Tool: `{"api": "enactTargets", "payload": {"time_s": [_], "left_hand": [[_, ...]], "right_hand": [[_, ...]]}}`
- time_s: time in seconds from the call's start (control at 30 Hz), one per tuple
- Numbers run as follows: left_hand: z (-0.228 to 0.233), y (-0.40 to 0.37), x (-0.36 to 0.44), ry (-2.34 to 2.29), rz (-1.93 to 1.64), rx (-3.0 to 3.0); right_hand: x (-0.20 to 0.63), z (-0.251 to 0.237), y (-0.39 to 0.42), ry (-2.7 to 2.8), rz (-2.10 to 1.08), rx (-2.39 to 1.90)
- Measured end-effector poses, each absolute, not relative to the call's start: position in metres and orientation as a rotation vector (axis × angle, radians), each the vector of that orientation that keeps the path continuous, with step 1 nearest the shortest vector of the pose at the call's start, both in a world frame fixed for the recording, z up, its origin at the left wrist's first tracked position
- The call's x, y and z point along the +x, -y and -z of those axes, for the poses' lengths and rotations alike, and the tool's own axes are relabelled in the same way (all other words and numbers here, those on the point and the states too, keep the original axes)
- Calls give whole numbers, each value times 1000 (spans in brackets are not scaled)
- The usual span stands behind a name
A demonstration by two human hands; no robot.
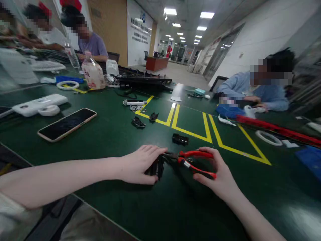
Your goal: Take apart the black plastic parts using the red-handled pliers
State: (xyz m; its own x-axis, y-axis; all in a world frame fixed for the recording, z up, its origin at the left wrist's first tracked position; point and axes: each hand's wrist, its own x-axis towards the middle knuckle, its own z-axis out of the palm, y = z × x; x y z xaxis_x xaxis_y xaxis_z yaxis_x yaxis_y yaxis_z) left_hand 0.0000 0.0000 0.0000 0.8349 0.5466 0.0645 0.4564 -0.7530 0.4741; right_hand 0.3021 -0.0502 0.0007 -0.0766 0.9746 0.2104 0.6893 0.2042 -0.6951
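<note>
I'm holding the black part [158,167] on the bench [107,139] in my left grip [140,164], right grip [222,175] holding red-handled pliers [181,159], handles spread, tips at the part's far end, another black piece [180,139] lying beyond.

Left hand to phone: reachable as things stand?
Probably yes: nothing visible stands between the left hand and the phone, which lies flat. But that hand holds the black part, so it would likely have to let go first.
</note>
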Motion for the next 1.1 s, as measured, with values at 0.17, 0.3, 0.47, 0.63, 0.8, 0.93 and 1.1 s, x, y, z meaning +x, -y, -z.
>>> {"api": "enactTargets", "payload": {"time_s": [0.17,0.3,0.47,0.63,0.8,0.93,1.1], "left_hand": [[-2,-4,-3,-726,-287,2546],[-3,-8,-5,-699,-266,2504],[-4,-11,-5,-611,-258,2414],[-8,-15,-8,-588,-233,2350],[-10,-21,-10,-613,-233,2378],[-9,-24,-11,-577,-229,2380],[-8,-25,-13,-606,-298,2343]], "right_hand": [[314,1,44,1910,-481,-1617],[309,1,53,1870,-307,-1544],[297,-4,65,1788,-297,-1380],[316,2,60,1911,-238,-1360],[327,6,56,1857,-279,-1450],[333,4,54,1985,-217,-1497],[340,4,51,1991,-155,-1348]]}}
